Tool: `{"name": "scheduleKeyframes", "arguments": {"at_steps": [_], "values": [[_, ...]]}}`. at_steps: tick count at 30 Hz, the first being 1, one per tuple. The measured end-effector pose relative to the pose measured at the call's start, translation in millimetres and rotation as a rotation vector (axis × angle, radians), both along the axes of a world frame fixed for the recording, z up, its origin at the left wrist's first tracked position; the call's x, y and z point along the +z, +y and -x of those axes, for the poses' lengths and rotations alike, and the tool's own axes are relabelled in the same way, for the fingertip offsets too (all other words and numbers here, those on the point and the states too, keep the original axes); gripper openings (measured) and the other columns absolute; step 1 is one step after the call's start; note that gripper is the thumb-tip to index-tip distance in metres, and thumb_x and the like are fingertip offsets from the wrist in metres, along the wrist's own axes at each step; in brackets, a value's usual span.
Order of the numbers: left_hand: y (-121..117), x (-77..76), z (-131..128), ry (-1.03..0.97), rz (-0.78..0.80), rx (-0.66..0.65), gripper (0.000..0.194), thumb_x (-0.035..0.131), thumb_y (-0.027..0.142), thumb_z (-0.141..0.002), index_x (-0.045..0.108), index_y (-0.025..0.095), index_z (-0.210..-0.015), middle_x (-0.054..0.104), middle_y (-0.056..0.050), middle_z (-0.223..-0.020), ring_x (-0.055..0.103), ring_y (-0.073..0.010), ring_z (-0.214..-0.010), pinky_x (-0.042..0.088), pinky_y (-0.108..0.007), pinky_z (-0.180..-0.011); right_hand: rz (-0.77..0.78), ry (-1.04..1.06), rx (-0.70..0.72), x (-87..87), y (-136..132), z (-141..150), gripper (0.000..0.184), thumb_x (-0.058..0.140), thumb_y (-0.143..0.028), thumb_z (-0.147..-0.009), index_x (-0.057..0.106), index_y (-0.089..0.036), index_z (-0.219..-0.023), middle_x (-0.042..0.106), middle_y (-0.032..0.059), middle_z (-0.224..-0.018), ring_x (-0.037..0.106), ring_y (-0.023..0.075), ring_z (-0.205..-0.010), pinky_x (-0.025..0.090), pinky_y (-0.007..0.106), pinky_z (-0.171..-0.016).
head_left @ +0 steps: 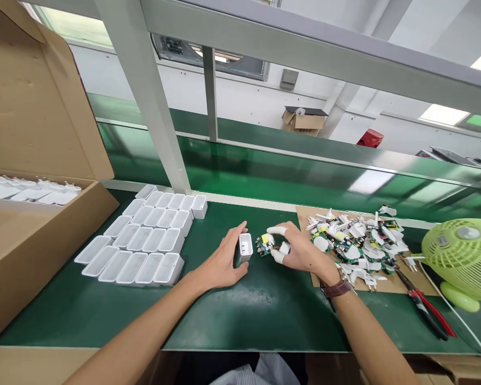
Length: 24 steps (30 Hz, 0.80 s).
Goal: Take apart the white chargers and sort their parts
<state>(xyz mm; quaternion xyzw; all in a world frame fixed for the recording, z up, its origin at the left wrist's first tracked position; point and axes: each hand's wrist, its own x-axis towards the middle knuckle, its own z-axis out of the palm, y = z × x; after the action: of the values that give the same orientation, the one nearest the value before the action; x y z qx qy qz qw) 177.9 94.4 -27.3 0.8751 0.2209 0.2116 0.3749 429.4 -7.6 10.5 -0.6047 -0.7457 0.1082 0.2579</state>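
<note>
My left hand [224, 262] curves round a small white plastic case [246, 247], its open top facing up and dark slots showing inside. The thumb is by the case's near edge and the fingers along its left and far side. Just to the right, my right hand [299, 248] pinches a small circuit board [264, 244] with a yellow part and a white piece attached, between thumb and forefinger. White finger cots cover those two fingertips. The board is close to the case but apart from it.
Rows of white cases [144, 240] stand at left beside a cardboard box [60, 235]. At right, a heap of circuit boards with white plug parts [356, 243] lies on a cardboard sheet [304, 214]. Red-handled pliers [420, 305] and a green fan [460, 256] are farther right.
</note>
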Motion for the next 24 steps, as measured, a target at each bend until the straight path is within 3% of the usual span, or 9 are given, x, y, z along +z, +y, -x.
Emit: {"name": "scheduleKeyframes", "arguments": {"at_steps": [5,7,10,15,24], "values": [[0.4,-7.9,-4.5,-0.048,0.057,0.097,0.096,0.072,0.029,-0.089,0.012,0.028,-0.164,0.054,-0.012,-0.139,0.059,-0.0298,-0.124,0.048,-0.052,-0.113,-0.319,0.184,-0.043,-11.6,-0.6,1.8,0.048,0.065,-0.016,-0.089,0.057,-0.026,-0.135,0.064,0.0100,-0.122,0.061,0.0277,-0.113,0.055,0.049,-0.097],[0.3,-10.3,-7.0,-0.053,0.071,0.141,0.097,0.077,0.031,-0.087,0.016,0.030,-0.163,0.058,-0.009,-0.134,0.061,-0.0291,-0.123,0.049,-0.052,-0.112,-0.391,0.201,-0.075,-15.1,-4.1,4.4,0.051,0.065,-0.016,-0.090,0.055,-0.028,-0.139,0.064,0.0097,-0.122,0.062,0.0280,-0.114,0.056,0.050,-0.097],[-1.4,-9.7,-10.0,-0.108,0.029,0.117,0.090,0.071,0.026,-0.093,0.015,0.032,-0.163,0.060,-0.008,-0.137,0.061,-0.0274,-0.127,0.048,-0.051,-0.114,-0.463,0.169,-0.067,-13.0,-11.1,10.4,0.062,0.067,-0.015,-0.092,0.047,-0.031,-0.149,0.065,0.0104,-0.128,0.062,0.0300,-0.118,0.056,0.055,-0.098],[-4.0,-5.9,-10.7,-0.140,-0.058,0.122,0.085,0.066,0.022,-0.096,0.015,0.030,-0.164,0.060,-0.012,-0.144,0.059,-0.0292,-0.132,0.048,-0.054,-0.116,-0.479,0.091,-0.028,-6.6,-18.2,24.3,0.071,0.066,-0.012,-0.095,0.038,-0.032,-0.157,0.068,0.0111,-0.129,0.065,0.0310,-0.115,0.060,0.053,-0.093],[-3.8,-4.4,-9.8,-0.151,-0.088,0.100,0.089,0.064,0.016,-0.096,0.012,0.031,-0.166,0.060,-0.012,-0.146,0.057,-0.0295,-0.136,0.047,-0.057,-0.117,-0.482,-0.018,-0.042,-14.9,-16.9,35.5,0.077,0.063,-0.010,-0.093,0.033,-0.026,-0.162,0.071,0.0116,-0.127,0.064,0.0325,-0.110,0.061,0.052,-0.091]]}}
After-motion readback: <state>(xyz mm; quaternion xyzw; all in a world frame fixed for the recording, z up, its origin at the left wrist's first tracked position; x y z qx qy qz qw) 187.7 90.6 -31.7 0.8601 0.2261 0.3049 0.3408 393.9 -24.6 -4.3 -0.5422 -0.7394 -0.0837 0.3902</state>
